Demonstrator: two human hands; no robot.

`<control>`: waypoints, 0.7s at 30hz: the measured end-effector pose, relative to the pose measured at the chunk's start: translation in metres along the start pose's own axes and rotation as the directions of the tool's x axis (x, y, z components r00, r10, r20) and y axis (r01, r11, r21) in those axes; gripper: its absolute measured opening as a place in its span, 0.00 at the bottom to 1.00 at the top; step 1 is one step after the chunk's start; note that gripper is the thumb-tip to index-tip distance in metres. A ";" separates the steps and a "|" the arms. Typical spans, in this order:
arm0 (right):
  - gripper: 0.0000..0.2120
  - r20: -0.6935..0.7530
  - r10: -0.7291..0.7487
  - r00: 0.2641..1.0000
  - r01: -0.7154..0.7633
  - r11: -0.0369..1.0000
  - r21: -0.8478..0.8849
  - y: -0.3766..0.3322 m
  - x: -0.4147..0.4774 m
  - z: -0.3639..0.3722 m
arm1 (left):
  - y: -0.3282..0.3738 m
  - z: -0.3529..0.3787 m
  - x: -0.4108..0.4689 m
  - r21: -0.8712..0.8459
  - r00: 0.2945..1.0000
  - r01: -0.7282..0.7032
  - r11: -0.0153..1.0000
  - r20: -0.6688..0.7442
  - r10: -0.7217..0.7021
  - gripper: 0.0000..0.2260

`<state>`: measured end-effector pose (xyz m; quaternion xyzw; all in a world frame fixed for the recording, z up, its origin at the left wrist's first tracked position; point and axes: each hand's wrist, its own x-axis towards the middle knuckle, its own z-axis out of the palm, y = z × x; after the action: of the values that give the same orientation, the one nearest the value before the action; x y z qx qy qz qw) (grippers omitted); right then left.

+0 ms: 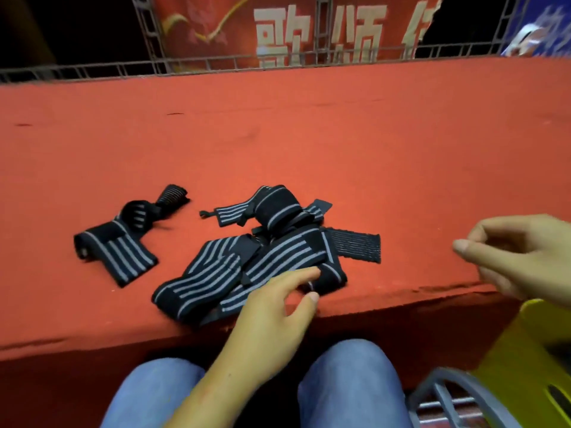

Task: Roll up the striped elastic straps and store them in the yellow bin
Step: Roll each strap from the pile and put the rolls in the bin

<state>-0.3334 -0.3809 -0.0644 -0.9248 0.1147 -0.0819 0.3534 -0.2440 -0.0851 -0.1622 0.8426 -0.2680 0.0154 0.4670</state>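
Left hand [275, 304], fingers extended, touches the heaped striped elastic straps [247, 267] at centre frame, near the desk [309, 134] edge. Right hand [519, 257] is loosely curled and empty. Yellow bin [525, 350] lower right. Risk: tangled straps may drag together off the edge.

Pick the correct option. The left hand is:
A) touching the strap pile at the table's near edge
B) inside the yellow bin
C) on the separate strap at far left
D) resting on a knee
A: the left hand reaches forward with its fingers on the pile of striped straps at the near edge of the red table, clear of the yellow bin.
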 end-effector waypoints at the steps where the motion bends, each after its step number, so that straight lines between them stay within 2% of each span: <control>1: 0.14 0.042 -0.006 0.999 0.007 1.000 -0.018 -0.014 0.006 0.009 | -0.009 -0.011 0.002 0.012 1.000 0.017 1.000 -0.025 -0.017 0.15; 3: 0.08 0.118 -0.042 0.992 0.046 0.998 -0.032 -0.024 0.025 0.040 | -0.026 -0.027 0.007 0.074 0.998 0.027 0.997 -0.061 -0.023 0.16; 5: 0.07 0.127 -0.091 0.988 0.097 0.994 -0.043 -0.039 0.047 0.065 | -0.043 -0.042 0.013 0.135 0.996 0.048 0.990 -0.078 -0.038 0.18; 10: 0.21 0.209 -0.154 0.966 0.156 0.988 0.006 -0.059 0.103 0.138 | -0.081 -0.054 0.017 0.227 0.995 0.101 0.969 -0.002 -0.104 0.22; 15: 0.32 0.145 0.020 0.989 -0.066 0.945 0.321 -0.080 0.139 0.193 | -0.106 -0.051 0.010 0.190 0.985 0.151 0.970 0.056 -0.164 0.24; 21: 0.32 0.101 0.255 0.962 -0.261 0.740 0.619 -0.094 0.171 0.217 | -0.117 -0.054 0.011 0.166 0.980 0.165 0.972 0.086 -0.181 0.21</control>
<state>-0.1043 -0.2210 -0.1491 -0.7296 0.2061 -0.0612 0.6492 -0.1676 0.0024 -0.2193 0.8968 -0.2145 -0.0468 0.3841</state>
